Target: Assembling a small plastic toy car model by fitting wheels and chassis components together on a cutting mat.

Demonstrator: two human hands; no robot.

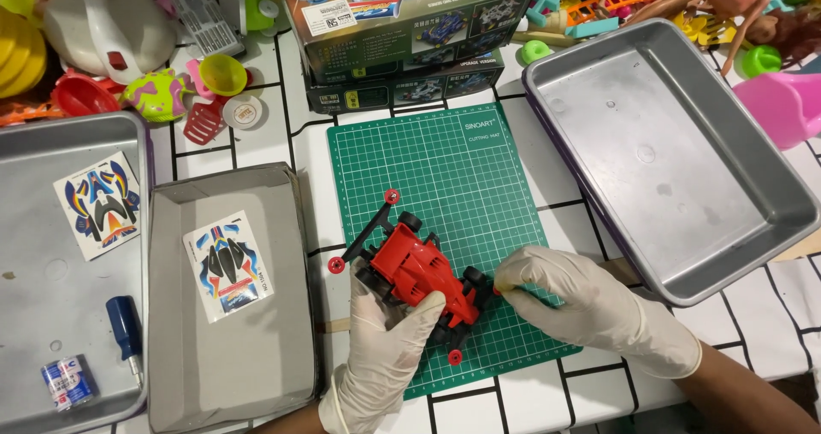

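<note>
Gloved and nearest the camera, the left hand has its grip clamped on the red toy car, which sits on the green cutting mat in the middle of the surface. At far left, a metal tray holds 1 sticker sheet, a blue screwdriver and a small battery. Next to it, a grey cardboard lid carries a 2nd sticker sheet. On the car's right, the right hand has its fingertips pinched together against the car's front end; what they pinch I cannot tell. Judging by the look, the car's body and wheels are on, while both sticker sheets lie unused. At far right, another metal tray sits bare.
</note>
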